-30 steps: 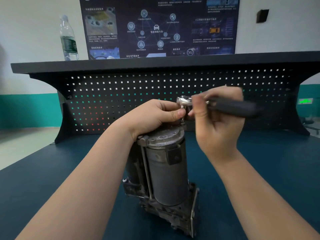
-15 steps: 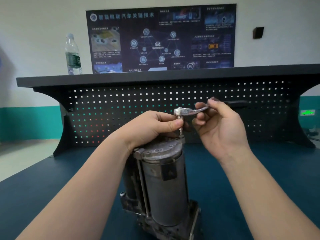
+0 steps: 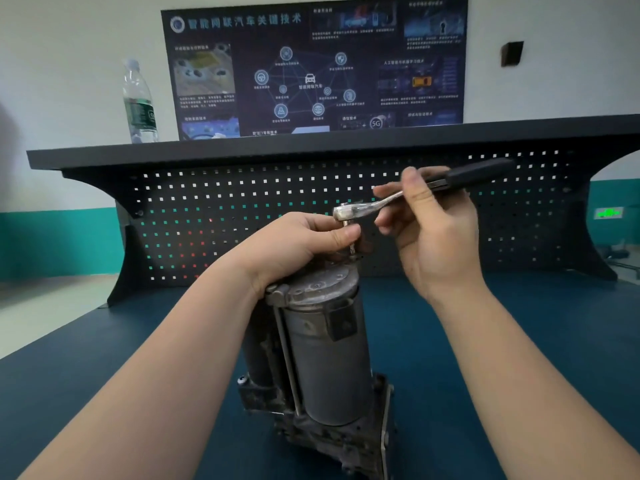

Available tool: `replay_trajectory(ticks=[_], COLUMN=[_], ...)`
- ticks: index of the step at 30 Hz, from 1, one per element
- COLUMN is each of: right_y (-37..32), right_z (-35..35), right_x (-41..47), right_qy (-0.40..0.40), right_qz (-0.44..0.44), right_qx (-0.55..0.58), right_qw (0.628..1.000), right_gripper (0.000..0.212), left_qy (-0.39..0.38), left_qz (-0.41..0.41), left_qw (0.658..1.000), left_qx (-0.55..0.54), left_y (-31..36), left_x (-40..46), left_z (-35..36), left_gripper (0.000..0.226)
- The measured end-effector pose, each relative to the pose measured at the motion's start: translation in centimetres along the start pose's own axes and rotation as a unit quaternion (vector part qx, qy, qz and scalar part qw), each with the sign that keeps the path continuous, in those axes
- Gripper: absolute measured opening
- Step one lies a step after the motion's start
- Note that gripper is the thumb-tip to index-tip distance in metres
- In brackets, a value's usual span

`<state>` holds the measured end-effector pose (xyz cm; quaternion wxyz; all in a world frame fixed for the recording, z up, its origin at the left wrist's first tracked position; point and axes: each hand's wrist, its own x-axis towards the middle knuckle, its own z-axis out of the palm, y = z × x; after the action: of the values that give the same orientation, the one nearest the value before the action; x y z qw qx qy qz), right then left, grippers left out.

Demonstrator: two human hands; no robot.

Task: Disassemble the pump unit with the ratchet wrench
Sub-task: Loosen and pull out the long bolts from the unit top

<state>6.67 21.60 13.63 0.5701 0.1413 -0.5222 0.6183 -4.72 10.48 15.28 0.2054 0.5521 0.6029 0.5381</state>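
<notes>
Right hand [image 3: 429, 230] swung ratchet wrench [image 3: 415, 192] handle higher, left hand [image 3: 298, 247] unmoved

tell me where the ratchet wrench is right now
In the head view the ratchet wrench is just right of centre, above the pump unit, its handle held by the right hand and its head at the left hand.

A water bottle [image 3: 139, 105] stands on the black shelf [image 3: 242, 150], left of a dark poster [image 3: 315, 69] on the wall. Below the shelf is a pegboard [image 3: 242, 209]. The table [image 3: 519, 341] is blue.
</notes>
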Motion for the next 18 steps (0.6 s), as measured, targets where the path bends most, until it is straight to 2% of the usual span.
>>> replay_trajectory(ticks=[2,3,5,6,7,9,10,12,13,14,15,16,18], right_y=[0.2,0.3,0.6,0.7,0.8,0.7,0.7,0.7,0.8,0.9,1.0,0.9,0.7], right_z=[-0.3,-0.4,-0.3,-0.3,-0.1,0.1,0.2,0.2,0.2,0.3,0.3,0.3,0.5], right_x=[0.4,0.5,0.5,0.5,0.4,-0.2,-0.5,-1.1,-1.3,-1.5,-1.5,-1.3,-1.0], right_qy=[0.058,0.082,0.103,0.102,0.093,0.055,0.023,-0.075,-0.107,-0.118,-0.111,-0.087,0.003], right_qz=[0.135,0.172,0.184,0.159,0.116,-0.041,-0.145,-0.309,-0.353,-0.367,-0.351,-0.308,-0.163], right_qx=[0.127,0.166,0.178,0.154,0.112,-0.036,-0.123,-0.259,-0.299,-0.312,-0.299,-0.257,-0.113], right_qw=[0.981,0.968,0.961,0.970,0.983,0.997,0.981,0.912,0.880,0.868,0.880,0.912,0.980], right_gripper=[0.019,0.020,0.021,0.021,0.021,0.012,0.012,0.015,0.013,0.011,0.011,0.012,0.013], left_qy=[0.002,-0.006,-0.023,-0.027,-0.026,-0.020,-0.020,-0.020,-0.018,-0.020,-0.028,-0.040,-0.053], left_qz=[0.003,0.008,0.012,0.012,0.013,0.011,0.011,0.016,0.020,0.022,0.023,0.023,0.019], left_qw=[1.000,1.000,1.000,1.000,1.000,1.000,1.000,1.000,1.000,0.999,0.999,0.999,0.998], left_qx=[0.001,-0.002,-0.004,-0.004,-0.003,-0.003,-0.003,0.006,0.015,0.016,0.007,-0.007,-0.025], left_y=[0.0,0.0,0.1,0.1,0.1,0.1,0.1,0.0,0.0,-0.1,-0.1,-0.2,-0.2], left_x=[0.0,-0.1,-0.1,-0.1,0.0,0.2,0.2,0.2,0.2,0.2,0.1,0.1,0.1], left_z=[0.1,0.2,0.3,0.3,0.3,0.3,0.4,0.3,0.2,0.1,0.0,0.0,0.0], left_gripper=[0.020,0.020,0.022,0.022,0.021,0.019,0.018,0.015,0.015,0.015,0.016,0.017,0.021])
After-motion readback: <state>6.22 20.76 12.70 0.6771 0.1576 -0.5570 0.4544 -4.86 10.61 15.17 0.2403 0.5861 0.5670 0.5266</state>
